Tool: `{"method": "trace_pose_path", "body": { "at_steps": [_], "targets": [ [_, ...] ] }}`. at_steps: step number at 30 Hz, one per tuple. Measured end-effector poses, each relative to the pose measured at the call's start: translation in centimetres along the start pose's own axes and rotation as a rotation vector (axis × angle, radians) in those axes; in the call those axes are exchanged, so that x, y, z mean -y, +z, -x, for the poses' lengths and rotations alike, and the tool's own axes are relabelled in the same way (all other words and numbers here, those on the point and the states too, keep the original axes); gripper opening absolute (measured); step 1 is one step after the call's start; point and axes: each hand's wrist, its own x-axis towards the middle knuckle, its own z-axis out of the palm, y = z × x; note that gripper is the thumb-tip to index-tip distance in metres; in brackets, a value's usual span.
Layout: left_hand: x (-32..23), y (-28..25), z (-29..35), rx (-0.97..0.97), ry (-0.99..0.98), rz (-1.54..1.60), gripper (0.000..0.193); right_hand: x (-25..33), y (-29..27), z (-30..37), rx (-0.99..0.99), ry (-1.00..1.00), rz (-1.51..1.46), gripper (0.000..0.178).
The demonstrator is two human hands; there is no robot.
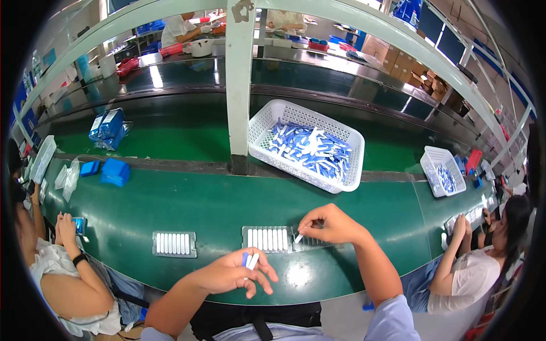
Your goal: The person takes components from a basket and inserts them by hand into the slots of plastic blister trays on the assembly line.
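Observation:
My left hand [223,274], palm turned up, holds a few small white and blue plastic sticks [251,261] near the thumb, its other fingers loosely curled. Between thumb and fingertips my right hand [330,224] pinches one white stick [298,238], tilted over the left end of a clear slotted tray [318,244]. That tray is partly hidden under the hand. Beside it on the left lies a clear tray [244,233] with a row of several white sticks. Another clear tray [194,244], likewise filled with a row of white sticks, lies farther left on the green table.
A white perforated basket [357,165] heaped with blue and white sticks stands beyond my hands, beside a white post [239,96]. A smaller basket [427,170] is at right. Blue packs [115,172] lie at left. People sit working on both sides.

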Motion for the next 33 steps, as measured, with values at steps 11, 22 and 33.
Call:
{"method": "trace_pose_path", "body": {
  "at_steps": [11,22,33],
  "targets": [
    [8.8,2.2,3.2,-0.175,0.248,0.280,0.050,-2.7,0.6,-1.1,0.076,-0.254,0.445,0.032],
    [8.6,3.3,2.2,-0.046,0.188,0.318,0.060,-1.0,2.6,1.4,-0.337,-0.420,0.570,0.033],
    [10.0,4.4,-0.7,0.132,0.016,0.174,0.050,5.4,7.7,5.1,0.041,-0.321,-0.073,0.007]
  ]
}}
